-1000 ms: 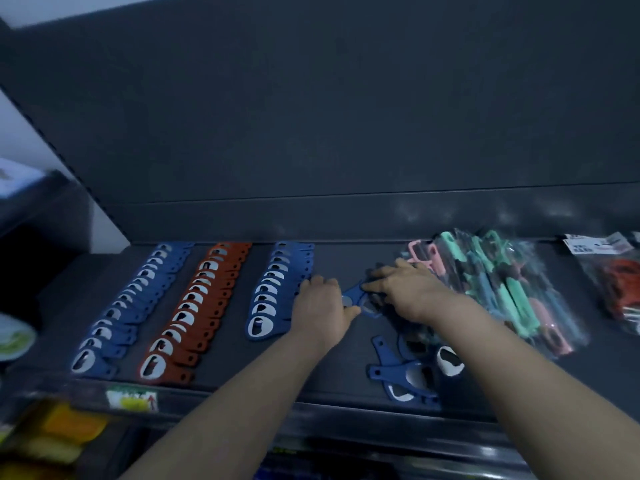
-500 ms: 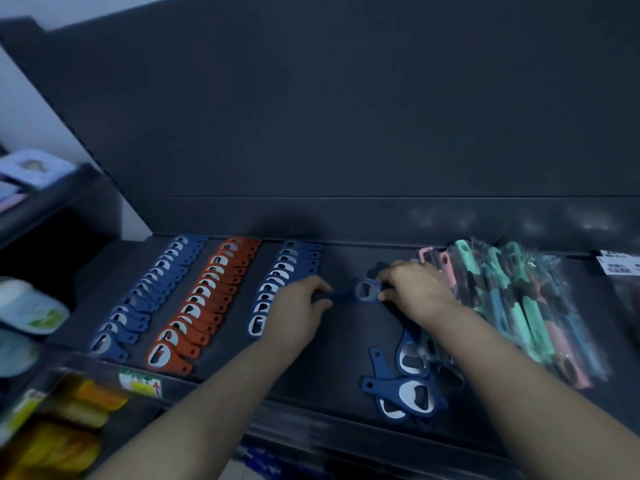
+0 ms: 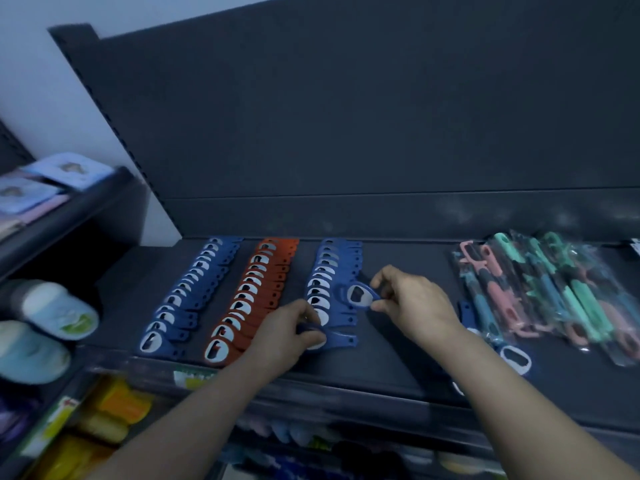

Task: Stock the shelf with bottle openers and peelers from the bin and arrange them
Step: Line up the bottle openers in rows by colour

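Yellow packs [image 3: 114, 410] sit on the level below. On the shelf [image 3: 398, 362], loose openers [image 3: 516, 358] lie beside the right forearm. The left hand [image 3: 291, 336] curls its fingers round the front opener [image 3: 337, 339] of the right blue row [image 3: 323, 271]. The right hand [image 3: 415, 299] pinches a blue opener [image 3: 360, 296] by its head, over that row's right edge. Left of these run a red row [image 3: 252, 292] and a left blue row [image 3: 194, 292]. Bagged peelers [image 3: 561, 289] lie at the right.
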`<state>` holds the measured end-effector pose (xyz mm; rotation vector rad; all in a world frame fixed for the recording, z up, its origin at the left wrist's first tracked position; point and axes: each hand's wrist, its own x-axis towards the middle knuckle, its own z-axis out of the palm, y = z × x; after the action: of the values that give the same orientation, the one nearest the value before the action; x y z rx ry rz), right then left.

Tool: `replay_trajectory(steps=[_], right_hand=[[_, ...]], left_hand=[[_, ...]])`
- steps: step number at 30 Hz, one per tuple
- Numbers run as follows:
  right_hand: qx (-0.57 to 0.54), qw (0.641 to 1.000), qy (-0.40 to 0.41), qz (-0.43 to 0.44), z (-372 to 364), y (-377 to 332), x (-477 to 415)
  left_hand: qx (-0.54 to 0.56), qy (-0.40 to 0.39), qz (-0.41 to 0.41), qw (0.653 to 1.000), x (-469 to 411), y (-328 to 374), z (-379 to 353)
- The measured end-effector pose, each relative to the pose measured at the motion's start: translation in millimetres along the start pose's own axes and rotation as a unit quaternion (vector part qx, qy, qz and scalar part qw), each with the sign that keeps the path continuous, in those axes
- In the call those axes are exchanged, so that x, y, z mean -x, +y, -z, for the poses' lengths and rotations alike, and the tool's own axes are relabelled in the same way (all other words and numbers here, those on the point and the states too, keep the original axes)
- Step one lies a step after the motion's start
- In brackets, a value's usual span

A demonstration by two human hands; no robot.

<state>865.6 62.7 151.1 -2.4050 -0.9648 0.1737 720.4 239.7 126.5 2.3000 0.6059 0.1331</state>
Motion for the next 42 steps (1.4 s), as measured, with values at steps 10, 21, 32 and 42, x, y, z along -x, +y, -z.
replay_trajectory(steps=[10, 21, 32, 42], right_hand=[[-0.006, 0.999, -0.024, -0.045, -20, -36, 26], [0.074, 0.995, -0.069, -0.022, -59, -74, 17], [0.171, 0.979, -0.098, -0.056, -61, -65, 33], [0.171, 0.98, -0.091, -0.055, -71, -65, 26]], left_hand=[[-0.034, 0.048, -0.111, 0.992, -26, -16, 0], [-0.053, 0.107, -0.162, 0.98, -24, -39, 31], [-0.164, -0.043, -0.177, 0.969, -10, -33, 31], [-0.172, -0.022, -0.16, 0.972, -13, -32, 28]])
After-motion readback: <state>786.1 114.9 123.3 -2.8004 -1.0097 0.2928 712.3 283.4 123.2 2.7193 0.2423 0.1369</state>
